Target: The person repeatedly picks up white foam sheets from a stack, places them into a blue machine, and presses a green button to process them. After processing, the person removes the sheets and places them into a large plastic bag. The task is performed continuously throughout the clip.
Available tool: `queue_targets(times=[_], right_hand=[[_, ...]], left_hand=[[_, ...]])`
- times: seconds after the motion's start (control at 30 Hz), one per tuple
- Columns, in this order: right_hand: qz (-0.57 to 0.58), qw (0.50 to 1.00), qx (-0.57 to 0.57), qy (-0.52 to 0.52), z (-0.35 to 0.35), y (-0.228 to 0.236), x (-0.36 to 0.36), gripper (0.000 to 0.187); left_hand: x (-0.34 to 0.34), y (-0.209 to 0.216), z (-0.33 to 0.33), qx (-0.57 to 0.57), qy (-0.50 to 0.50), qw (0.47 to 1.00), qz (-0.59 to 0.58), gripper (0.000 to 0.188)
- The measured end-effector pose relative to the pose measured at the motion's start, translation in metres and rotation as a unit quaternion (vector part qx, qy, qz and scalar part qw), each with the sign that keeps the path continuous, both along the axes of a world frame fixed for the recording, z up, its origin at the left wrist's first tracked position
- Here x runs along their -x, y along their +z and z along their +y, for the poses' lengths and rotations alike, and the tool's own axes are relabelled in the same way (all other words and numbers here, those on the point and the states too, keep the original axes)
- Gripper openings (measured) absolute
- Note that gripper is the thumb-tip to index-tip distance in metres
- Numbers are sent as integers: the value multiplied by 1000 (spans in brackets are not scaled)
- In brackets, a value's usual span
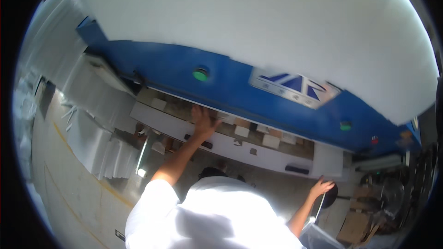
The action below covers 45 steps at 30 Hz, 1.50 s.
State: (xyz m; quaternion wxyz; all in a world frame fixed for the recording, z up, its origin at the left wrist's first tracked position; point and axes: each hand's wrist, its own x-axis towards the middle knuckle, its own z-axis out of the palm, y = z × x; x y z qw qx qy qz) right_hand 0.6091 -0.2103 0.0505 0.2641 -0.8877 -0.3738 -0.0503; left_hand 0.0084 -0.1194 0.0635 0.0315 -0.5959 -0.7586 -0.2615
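Note:
My left hand (203, 122) reaches into the long shallow tray (244, 151) under the blue machine beam. Its fingers are spread and partly in the beam's shadow; I see nothing held in them. Small white blocks (242, 131) lie in the tray to the right of this hand. Off to the right, past the tray's near edge, my right hand (321, 187) has its fingers bent together beside a round black thing (330, 195). A thin white strip (319, 206) runs down from this hand; blur hides what the fingers grip.
The blue beam (161, 64) carries green buttons (200, 74) below a large white cover (258, 18). White sheets (115, 159) are stacked at left. A translucent bin (318, 237) stands by my right forearm, with cardboard (355, 221) further right.

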Motion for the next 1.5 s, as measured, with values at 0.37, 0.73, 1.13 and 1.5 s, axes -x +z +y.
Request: queue_targets(times=[0.37,0.73,1.13,1.5], right_hand=[[-120,899,-103,408,156,-17,143,78],[163,876,-183,415,223,-21,163,62],[435,777,-333,310,7,21,148,42],[605,375,-692,117,-307,6,-46,53]], left_hand=[[-27,20,73,-62,-125,989,-58,64],[-34,-1,107,-54,-196,905,-374,52],[-42,26,-76,-91,-130,790,-591,26],[-415,152,-167,88,-805,365,-460,65]])
